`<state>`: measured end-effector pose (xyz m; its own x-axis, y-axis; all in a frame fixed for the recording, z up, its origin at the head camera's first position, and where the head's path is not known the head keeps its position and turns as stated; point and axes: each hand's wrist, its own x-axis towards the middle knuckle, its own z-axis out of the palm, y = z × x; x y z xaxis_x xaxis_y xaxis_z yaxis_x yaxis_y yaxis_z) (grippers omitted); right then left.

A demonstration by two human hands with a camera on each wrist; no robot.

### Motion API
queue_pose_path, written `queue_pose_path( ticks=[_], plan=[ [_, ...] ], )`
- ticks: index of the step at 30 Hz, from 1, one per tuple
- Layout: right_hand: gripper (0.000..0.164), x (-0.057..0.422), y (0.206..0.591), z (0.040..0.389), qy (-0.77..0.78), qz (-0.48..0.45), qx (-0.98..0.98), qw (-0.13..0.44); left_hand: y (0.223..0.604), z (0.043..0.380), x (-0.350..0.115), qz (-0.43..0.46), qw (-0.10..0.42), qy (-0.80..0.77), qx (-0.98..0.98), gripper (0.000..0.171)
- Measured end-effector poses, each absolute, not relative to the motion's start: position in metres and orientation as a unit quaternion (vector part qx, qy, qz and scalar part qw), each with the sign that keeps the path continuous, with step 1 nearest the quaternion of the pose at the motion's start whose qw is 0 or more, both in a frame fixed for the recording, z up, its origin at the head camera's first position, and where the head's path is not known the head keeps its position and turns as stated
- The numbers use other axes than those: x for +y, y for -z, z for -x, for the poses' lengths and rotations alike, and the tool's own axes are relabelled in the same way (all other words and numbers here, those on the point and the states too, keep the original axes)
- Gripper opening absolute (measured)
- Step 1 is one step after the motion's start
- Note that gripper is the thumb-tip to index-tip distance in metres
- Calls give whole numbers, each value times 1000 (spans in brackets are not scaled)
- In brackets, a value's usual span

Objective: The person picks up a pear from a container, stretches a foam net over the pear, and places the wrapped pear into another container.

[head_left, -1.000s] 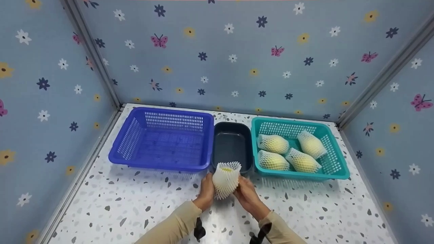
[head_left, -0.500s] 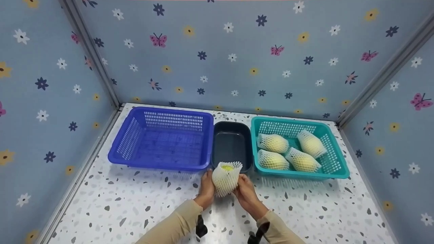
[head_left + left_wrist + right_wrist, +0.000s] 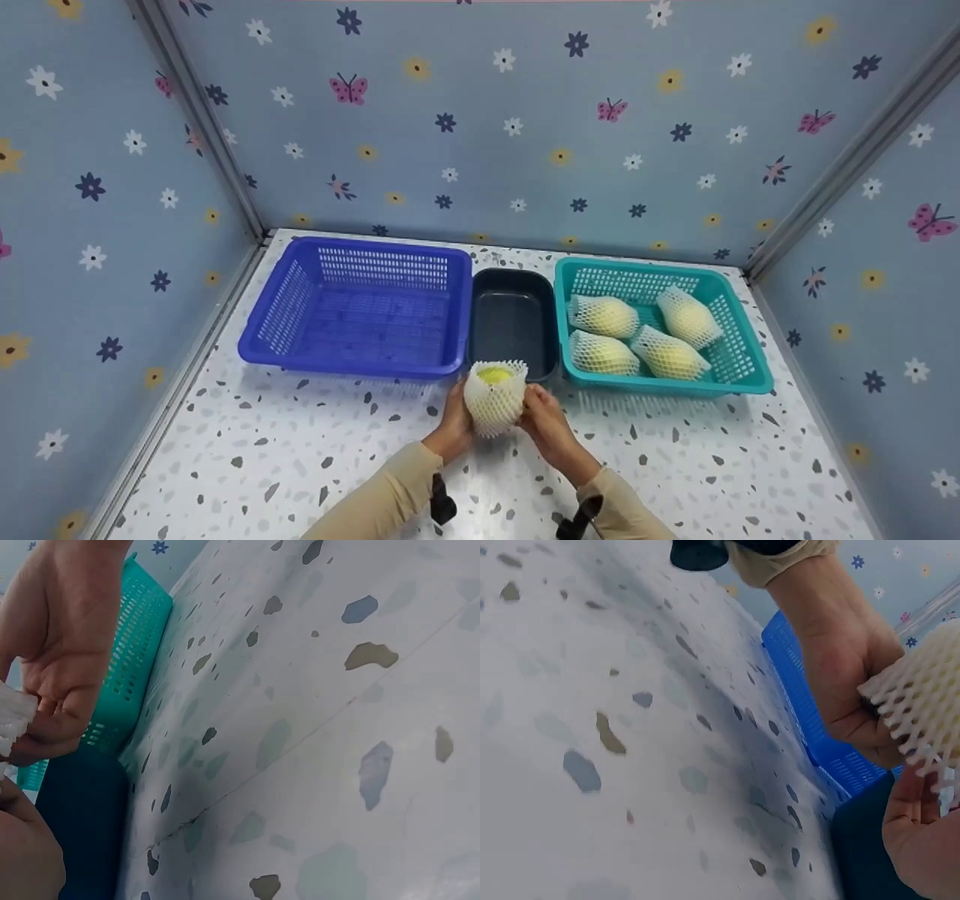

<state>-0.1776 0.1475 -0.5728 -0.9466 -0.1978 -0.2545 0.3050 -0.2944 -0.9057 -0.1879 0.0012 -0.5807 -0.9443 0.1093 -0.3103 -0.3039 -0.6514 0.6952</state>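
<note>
A yellow-green fruit sits in a white foam net sleeve, just in front of the dark tray. Its bare end shows at the sleeve's open top. My left hand holds the wrapped fruit from the left, its fingertips hidden behind it. On the other side my right hand pinches the sleeve's edge. In the left wrist view, curled fingers of the right hand grip white foam. The right wrist view has the left hand against the sleeve's jagged rim.
A blue basket with nothing in it stands on the left. Beside it is a dark rectangular tray. The teal basket on the right holds several netted fruits. Flower-patterned walls enclose the speckled table.
The wrapped fruit has shifted slightly left and tilted, so more of its yellow-green end shows above the net. Both hands keep their hold. The baskets have not moved.
</note>
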Motion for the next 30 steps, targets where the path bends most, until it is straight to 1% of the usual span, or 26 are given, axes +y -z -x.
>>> queue_pose_path(
  ticks=[2,5,7,9,10,12,14,16,17,19,23,26,30],
  plan=[
    [28,150,571,177,754,-15,643,131,577,187,-1,113,130,-906,387,32],
    [31,152,566,175,707,43,704,56,573,185,-2,94,144,-908,381,32],
    [30,152,560,172,694,100,713,11,570,183,-2,84,150,-910,377,29],
    [36,150,552,168,680,162,715,-12,568,182,-1,72,151,-913,372,25],
    [43,150,548,166,668,191,719,-18,568,182,0,72,149,-915,367,22],
    [65,147,541,162,636,242,732,-27,568,181,2,66,140,-916,370,22],
    [87,143,535,159,606,272,746,-42,570,181,4,67,126,-914,379,23],
    [100,140,532,158,587,279,757,-63,572,181,7,71,112,-910,394,26],
    [103,138,532,157,584,281,758,-71,573,180,8,75,104,-906,403,27],
    [100,136,533,157,587,276,756,-86,575,180,9,78,91,-897,424,30],
    [86,133,538,157,588,258,758,-111,579,179,10,89,79,-878,464,36],
    [79,132,540,156,588,241,763,-115,581,179,9,93,84,-867,483,40],
    [77,133,541,155,595,224,765,-104,579,179,5,89,98,-857,499,42]
  ],
)
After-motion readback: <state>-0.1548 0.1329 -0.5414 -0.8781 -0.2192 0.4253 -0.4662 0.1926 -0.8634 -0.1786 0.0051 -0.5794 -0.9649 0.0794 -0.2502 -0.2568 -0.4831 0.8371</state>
